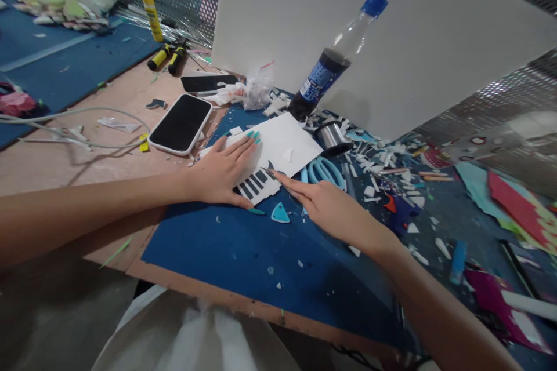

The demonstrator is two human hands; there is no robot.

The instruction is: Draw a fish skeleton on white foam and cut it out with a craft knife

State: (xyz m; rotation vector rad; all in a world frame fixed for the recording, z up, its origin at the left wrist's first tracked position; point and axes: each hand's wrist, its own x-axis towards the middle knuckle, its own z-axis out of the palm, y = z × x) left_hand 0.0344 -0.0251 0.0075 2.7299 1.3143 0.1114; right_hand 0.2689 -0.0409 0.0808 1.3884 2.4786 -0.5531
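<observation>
A white sheet (291, 133) lies on the blue mat, with a row of dark strips (253, 184) along its near edge. My left hand (217, 171) presses flat on the sheet, fingers stretched out and thumb beside the strips. In my right hand (324, 203) is a slim pointed tool (275, 171), mostly hidden by the fingers; its kind cannot be made out. Its tip touches down by the strips, near a small dark curved piece (270, 166). Just in front of the sheet lies a light-blue rounded triangular piece (281, 213). Blue-handled scissors (326, 171) are partly under the sheet.
A tilted cola bottle (319, 78) stands behind the sheet, next to a wire spool (333, 138). Left are a white-edged phone (180, 123), a cable (91, 110), pliers (167, 57) and a glue stick (150, 11). White scraps (383, 156) litter the right side.
</observation>
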